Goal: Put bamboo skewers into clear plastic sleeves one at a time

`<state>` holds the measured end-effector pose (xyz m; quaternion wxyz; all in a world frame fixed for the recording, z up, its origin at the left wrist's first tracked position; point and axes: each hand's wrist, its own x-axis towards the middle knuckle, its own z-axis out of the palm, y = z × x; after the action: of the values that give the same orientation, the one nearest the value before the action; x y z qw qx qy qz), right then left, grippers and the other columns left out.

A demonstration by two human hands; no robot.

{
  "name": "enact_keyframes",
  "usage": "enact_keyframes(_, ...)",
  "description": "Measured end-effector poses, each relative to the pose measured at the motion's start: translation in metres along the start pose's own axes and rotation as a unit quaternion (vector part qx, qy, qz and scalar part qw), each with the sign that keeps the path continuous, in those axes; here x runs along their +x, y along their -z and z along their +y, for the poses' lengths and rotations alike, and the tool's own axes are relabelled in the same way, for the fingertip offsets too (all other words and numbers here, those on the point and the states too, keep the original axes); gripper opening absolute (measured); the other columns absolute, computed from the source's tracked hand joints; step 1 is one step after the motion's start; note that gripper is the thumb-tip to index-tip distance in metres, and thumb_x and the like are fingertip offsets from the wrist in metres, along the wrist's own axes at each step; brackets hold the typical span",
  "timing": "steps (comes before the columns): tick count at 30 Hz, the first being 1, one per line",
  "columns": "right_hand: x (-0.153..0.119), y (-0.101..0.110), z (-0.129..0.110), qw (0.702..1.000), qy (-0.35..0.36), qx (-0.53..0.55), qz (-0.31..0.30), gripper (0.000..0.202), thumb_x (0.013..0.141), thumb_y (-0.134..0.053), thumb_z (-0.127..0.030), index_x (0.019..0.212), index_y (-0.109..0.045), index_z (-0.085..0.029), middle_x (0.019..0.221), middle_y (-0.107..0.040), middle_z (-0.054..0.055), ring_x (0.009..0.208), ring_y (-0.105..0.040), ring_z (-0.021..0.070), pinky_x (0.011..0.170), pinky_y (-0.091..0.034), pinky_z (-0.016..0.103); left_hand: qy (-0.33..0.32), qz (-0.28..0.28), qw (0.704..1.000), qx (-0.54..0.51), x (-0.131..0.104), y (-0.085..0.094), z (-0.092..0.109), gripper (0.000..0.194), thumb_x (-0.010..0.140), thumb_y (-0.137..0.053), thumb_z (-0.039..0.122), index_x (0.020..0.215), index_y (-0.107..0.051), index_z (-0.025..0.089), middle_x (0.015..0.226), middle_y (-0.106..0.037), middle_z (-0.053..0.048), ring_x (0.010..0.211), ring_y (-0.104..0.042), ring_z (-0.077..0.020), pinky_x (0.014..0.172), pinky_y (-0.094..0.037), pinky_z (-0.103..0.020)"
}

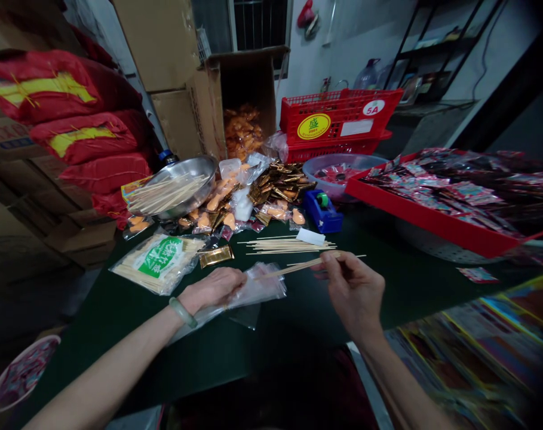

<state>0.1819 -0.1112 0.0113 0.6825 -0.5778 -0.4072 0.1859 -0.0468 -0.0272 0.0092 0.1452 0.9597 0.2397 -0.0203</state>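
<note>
My left hand (220, 285), with a pale green bangle on the wrist, is closed on a stack of clear plastic bags (264, 285) lying over the dark green table. My right hand (354, 283) pinches a few thin bamboo sticks (300, 266), whose left ends reach to the mouth of the bags; whether they are inside I cannot tell. Just beyond lies a loose row of bamboo sticks (271, 245) with a white slip (310, 236) on it. A gold foil packet (216, 256) and a bag of sticks with a green label (161, 260) lie left of the bags.
At the back sit a steel bowl (184, 200) with sticks, orange spoon-shaped pieces, brown-gold packets (280, 185) and a blue tape dispenser (324, 214). A red tray (432, 221) of small packets fills the right. Red baskets (338, 122) and cartons stand behind.
</note>
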Motion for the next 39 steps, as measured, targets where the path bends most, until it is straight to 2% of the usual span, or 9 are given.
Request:
enact_keyframes(5,0.007,-0.006,-0.001,0.991,-0.085,0.105,0.002,0.019,0.070,-0.063,-0.032,0.063,-0.059,-0.016,0.053,-0.060,-0.001,0.049,-0.060,0.0124,0.045,-0.052,0.023,0.005,0.018,1.000,-0.013,-0.004,0.010,0.010,0.015,0.079,-0.035,0.007,0.072,-0.044,0.016,0.077,-0.050,-0.002,0.067,-0.044,-0.0134,0.065,-0.037,-0.026)
enact_keyframes(9,0.009,-0.015,-0.003,0.983,-0.115,0.144,-0.020,0.020,0.067,-0.065,-0.032,0.059,-0.058,-0.015,0.050,-0.058,-0.002,0.047,-0.059,0.0122,0.041,-0.050,0.022,0.019,0.019,1.000,-0.011,-0.008,0.016,0.018,0.019,0.080,-0.032,0.004,0.073,-0.046,0.015,0.080,-0.052,-0.003,0.071,-0.046,-0.0140,0.066,-0.037,-0.027)
enact_keyframes(17,0.011,-0.023,-0.012,0.990,-0.079,0.114,-0.010,0.018,0.070,-0.062,-0.031,0.063,-0.059,-0.015,0.053,-0.059,-0.001,0.048,-0.059,0.0113,0.043,-0.052,0.022,0.020,0.039,0.999,0.017,-0.018,0.019,0.025,0.020,0.082,-0.032,0.002,0.076,-0.047,0.015,0.082,-0.052,-0.004,0.074,-0.046,-0.0146,0.068,-0.038,-0.027)
enact_keyframes(23,0.014,-0.030,-0.015,0.985,-0.106,0.126,-0.049,0.019,0.067,-0.063,-0.031,0.060,-0.057,-0.015,0.048,-0.057,-0.002,0.046,-0.059,0.0116,0.039,-0.050,0.020,0.011,0.041,0.998,0.038,-0.023,0.024,0.028,0.022,0.082,-0.032,0.000,0.074,-0.045,0.015,0.081,-0.051,-0.004,0.074,-0.045,-0.0150,0.067,-0.037,-0.027)
enact_keyframes(27,0.014,-0.031,-0.021,0.988,-0.099,0.108,-0.054,0.018,0.067,-0.063,-0.031,0.062,-0.059,-0.014,0.049,-0.059,-0.001,0.045,-0.058,0.0106,0.040,-0.050,0.019,0.033,0.055,0.997,0.053,-0.027,0.027,0.028,0.023,0.079,-0.030,-0.002,0.072,-0.044,0.016,0.079,-0.050,-0.004,0.075,-0.044,-0.0154,0.068,-0.037,-0.028)
enact_keyframes(31,0.013,-0.033,-0.027,0.981,-0.119,0.137,-0.066,0.019,0.064,-0.064,-0.032,0.061,-0.058,-0.014,0.047,-0.057,-0.002,0.046,-0.059,0.0121,0.039,-0.048,0.020,0.037,0.057,0.997,0.042,-0.031,0.033,0.034,0.022,0.078,-0.031,-0.002,0.073,-0.044,0.015,0.080,-0.050,-0.004,0.076,-0.045,-0.0155,0.070,-0.038,-0.028)
enact_keyframes(35,0.002,-0.040,-0.023,0.982,-0.121,0.115,-0.093,0.022,0.066,-0.062,-0.035,0.060,-0.057,-0.015,0.049,-0.057,-0.001,0.046,-0.056,0.0118,0.040,-0.045,0.021,0.026,0.065,0.997,0.029,-0.033,0.032,0.037,0.020,0.079,-0.032,0.001,0.077,-0.045,0.016,0.083,-0.050,-0.004,0.076,-0.045,-0.0156,0.070,-0.038,-0.028)
enact_keyframes(39,-0.019,-0.053,-0.010,0.986,-0.079,0.076,-0.128,0.023,0.070,-0.059,-0.036,0.060,-0.058,-0.015,0.061,-0.058,0.001,0.055,-0.053,0.0121,0.047,-0.046,0.022,0.021,0.086,0.995,0.042,-0.033,0.028,0.036,0.019,0.080,-0.033,0.003,0.079,-0.045,0.017,0.084,-0.049,-0.003,0.079,-0.044,-0.0164,0.072,-0.037,-0.028)
